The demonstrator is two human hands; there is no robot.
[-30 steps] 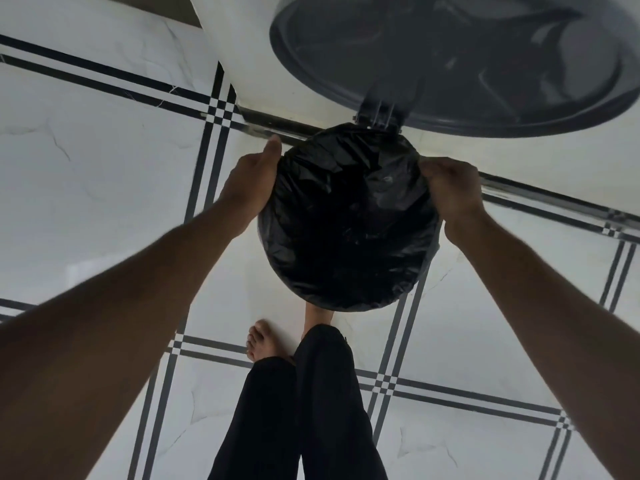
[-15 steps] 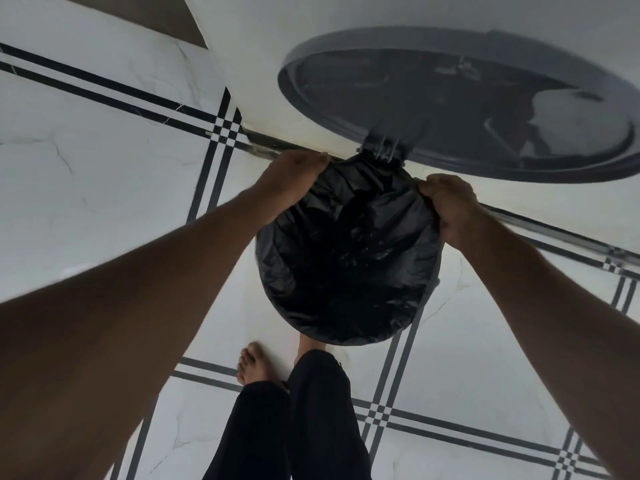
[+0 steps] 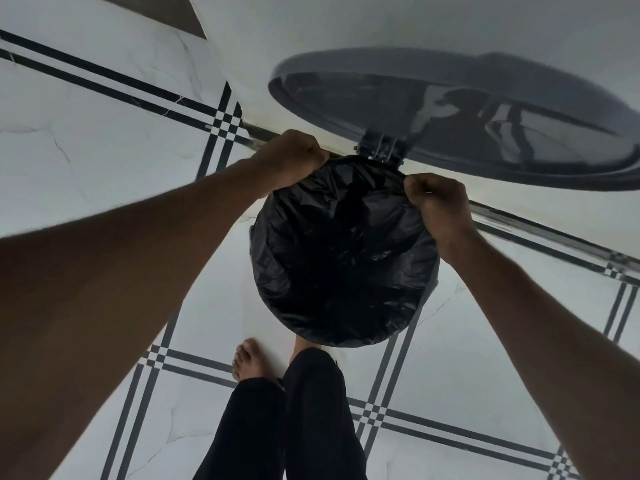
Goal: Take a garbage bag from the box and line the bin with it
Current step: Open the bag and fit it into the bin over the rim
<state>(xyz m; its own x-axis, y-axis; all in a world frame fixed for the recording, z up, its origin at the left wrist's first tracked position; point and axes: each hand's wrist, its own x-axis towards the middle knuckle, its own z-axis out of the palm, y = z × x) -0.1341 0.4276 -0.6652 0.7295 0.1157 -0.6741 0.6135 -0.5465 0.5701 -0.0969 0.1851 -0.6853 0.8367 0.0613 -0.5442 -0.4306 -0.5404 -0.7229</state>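
A black garbage bag (image 3: 343,258) covers the round mouth of the bin below me, its crinkled plastic folded over the rim all round. The bin's own wall is hidden under the bag. My left hand (image 3: 289,157) grips the bag's edge at the far left of the rim, next to the hinge (image 3: 381,147). My right hand (image 3: 440,206) pinches the bag's edge at the far right of the rim. The grey round lid (image 3: 467,116) stands raised behind the bin against the wall. The box is out of sight.
The floor (image 3: 104,161) is white marble tile with black line borders. A white wall (image 3: 346,29) rises right behind the bin. My bare feet (image 3: 247,358) and black trouser legs (image 3: 301,417) stand at the bin's near side, one foot under its front edge.
Both hands have slid along the rim from the bin's sides toward the back by the hinge, keeping hold of the bag's edge. The view has tilted so the lid sits lower.
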